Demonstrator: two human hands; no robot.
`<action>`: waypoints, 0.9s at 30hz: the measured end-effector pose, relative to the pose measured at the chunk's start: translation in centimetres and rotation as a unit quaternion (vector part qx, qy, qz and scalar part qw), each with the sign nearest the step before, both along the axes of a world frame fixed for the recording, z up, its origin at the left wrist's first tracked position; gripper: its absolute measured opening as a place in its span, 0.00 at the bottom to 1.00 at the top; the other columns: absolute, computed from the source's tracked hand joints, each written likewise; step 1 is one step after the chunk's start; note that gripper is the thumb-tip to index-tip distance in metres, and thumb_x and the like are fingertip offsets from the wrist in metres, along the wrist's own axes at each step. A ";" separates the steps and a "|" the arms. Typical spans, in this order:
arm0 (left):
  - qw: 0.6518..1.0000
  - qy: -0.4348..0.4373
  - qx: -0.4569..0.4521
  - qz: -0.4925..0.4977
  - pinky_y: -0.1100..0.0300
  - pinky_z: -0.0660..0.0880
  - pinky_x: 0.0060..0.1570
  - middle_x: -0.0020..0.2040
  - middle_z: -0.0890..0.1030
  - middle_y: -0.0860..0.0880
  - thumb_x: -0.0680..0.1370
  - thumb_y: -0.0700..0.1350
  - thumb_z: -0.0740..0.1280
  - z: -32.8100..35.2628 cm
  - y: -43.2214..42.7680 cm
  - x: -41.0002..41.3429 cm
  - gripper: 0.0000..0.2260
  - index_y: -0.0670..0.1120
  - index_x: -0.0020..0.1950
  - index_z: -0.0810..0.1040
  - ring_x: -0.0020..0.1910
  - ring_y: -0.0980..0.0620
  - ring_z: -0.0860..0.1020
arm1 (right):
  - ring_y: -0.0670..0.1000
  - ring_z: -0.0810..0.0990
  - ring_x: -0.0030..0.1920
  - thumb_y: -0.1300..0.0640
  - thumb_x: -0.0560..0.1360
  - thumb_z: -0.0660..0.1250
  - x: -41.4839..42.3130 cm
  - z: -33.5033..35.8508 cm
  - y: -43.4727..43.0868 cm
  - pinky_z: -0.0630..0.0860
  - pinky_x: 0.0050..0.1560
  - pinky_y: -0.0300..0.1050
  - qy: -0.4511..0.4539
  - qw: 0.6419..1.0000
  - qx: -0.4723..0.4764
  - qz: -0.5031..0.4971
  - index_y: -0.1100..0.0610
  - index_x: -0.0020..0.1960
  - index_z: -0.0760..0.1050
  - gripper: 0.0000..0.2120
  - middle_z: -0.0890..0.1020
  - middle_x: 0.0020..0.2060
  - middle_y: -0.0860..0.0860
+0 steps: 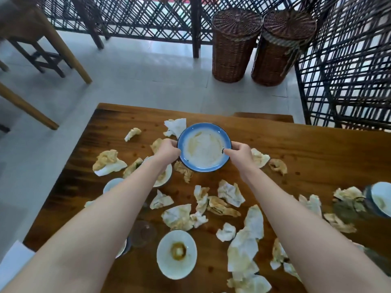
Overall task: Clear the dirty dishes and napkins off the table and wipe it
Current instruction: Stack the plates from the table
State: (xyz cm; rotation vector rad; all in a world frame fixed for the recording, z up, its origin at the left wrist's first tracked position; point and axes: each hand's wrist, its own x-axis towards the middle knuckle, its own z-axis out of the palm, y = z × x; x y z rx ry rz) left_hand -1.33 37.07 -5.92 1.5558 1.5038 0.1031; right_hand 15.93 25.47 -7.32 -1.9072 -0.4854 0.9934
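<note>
A round plate (pixel 204 147) with a blue rim and a smeared white centre was held above the far middle of a wooden table (pixel 306 149), gripped at both sides. Its left edge was clasped by the left hand (pixel 167 151), fingers curled round the rim; its right edge was pinched by the right hand (pixel 240 154), thumb laid on the rim and fingers tucked beneath. Whether the plate was lifted clear of the wood could not be told. All around it, crumpled, stained napkins (pixel 230 192) were scattered over the tabletop. Nearer the viewer, a white bowl (pixel 176 254) with brown dregs was set beside a clear glass (pixel 141 233), and a second bowl (pixel 164 176) was partly hidden under the left forearm. Another bowl (pixel 382 198) was blurred at the right edge. Beyond the table, two tall wicker baskets (pixel 234 45) were stood on a pale floor against a dark lattice screen (pixel 148 17).
</note>
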 end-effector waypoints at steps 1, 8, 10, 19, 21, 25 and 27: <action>1.000 0.005 0.003 -0.001 0.62 0.73 0.37 0.47 0.80 0.49 0.76 0.33 0.64 -0.3 0.2 0.0 0.11 0.44 0.55 0.79 0.46 0.51 0.77 | 0.47 0.77 0.49 0.63 0.75 0.66 -0.2 -0.2 0.2 0.70 0.38 0.33 0.000 1.000 -0.002 -0.002 0.58 0.62 0.77 0.15 0.79 0.43 0.43; 0.997 0.058 0.034 -0.029 0.57 0.69 0.36 0.41 0.73 0.46 0.76 0.32 0.62 -1.4 1.5 1.1 0.16 0.50 0.34 0.65 0.39 0.48 0.71 | 0.46 0.75 0.49 0.62 0.76 0.66 0.1 -1.2 1.3 0.65 0.33 0.28 -0.003 0.999 -0.016 -0.033 0.59 0.63 0.76 0.15 0.75 0.42 0.42; 0.996 0.069 0.037 -0.041 0.59 0.70 0.37 0.43 0.75 0.45 0.76 0.32 0.62 -1.3 1.8 1.3 0.14 0.48 0.35 0.69 0.40 0.48 0.73 | 0.45 0.73 0.49 0.62 0.76 0.66 0.3 -1.6 1.5 0.66 0.36 0.30 -0.008 0.999 -0.018 -0.037 0.59 0.64 0.75 0.16 0.75 0.45 0.43; 0.996 0.072 -0.018 -0.040 0.64 0.66 0.28 0.43 0.72 0.46 0.79 0.36 0.60 -1.0 1.8 2.2 0.10 0.40 0.60 0.71 0.37 0.53 0.71 | 0.45 0.78 0.47 0.68 0.77 0.64 0.4 -1.4 0.9 0.76 0.37 0.35 0.050 0.998 0.004 -0.036 0.56 0.66 0.74 0.19 0.79 0.42 0.39; 0.997 0.067 -0.015 -0.031 0.64 0.67 0.29 0.44 0.74 0.45 0.79 0.35 0.60 -1.1 1.8 2.1 0.09 0.40 0.58 0.71 0.38 0.53 0.71 | 0.48 0.79 0.51 0.66 0.77 0.64 0.2 -0.9 0.7 0.79 0.43 0.41 0.051 0.998 0.023 -0.042 0.56 0.65 0.75 0.18 0.80 0.45 0.42; 1.000 0.001 -0.004 0.000 0.61 0.75 0.39 0.51 0.78 0.46 0.80 0.35 0.62 -0.4 1.3 2.6 0.09 0.43 0.60 0.74 0.47 0.51 0.77 | 0.48 0.79 0.50 0.66 0.77 0.64 0.8 1.1 -0.8 0.79 0.37 0.37 0.061 0.995 0.052 -0.054 0.54 0.63 0.76 0.16 0.80 0.44 0.41; 0.999 -0.038 -0.011 0.017 0.56 0.78 0.49 0.58 0.78 0.45 0.80 0.37 0.63 0.5 0.9 3.4 0.14 0.43 0.65 0.73 0.54 0.47 0.78 | 0.45 0.80 0.45 0.67 0.77 0.64 1.4 2.3 -2.2 0.77 0.32 0.34 0.057 0.994 0.064 -0.070 0.50 0.56 0.79 0.15 0.80 0.41 0.38</action>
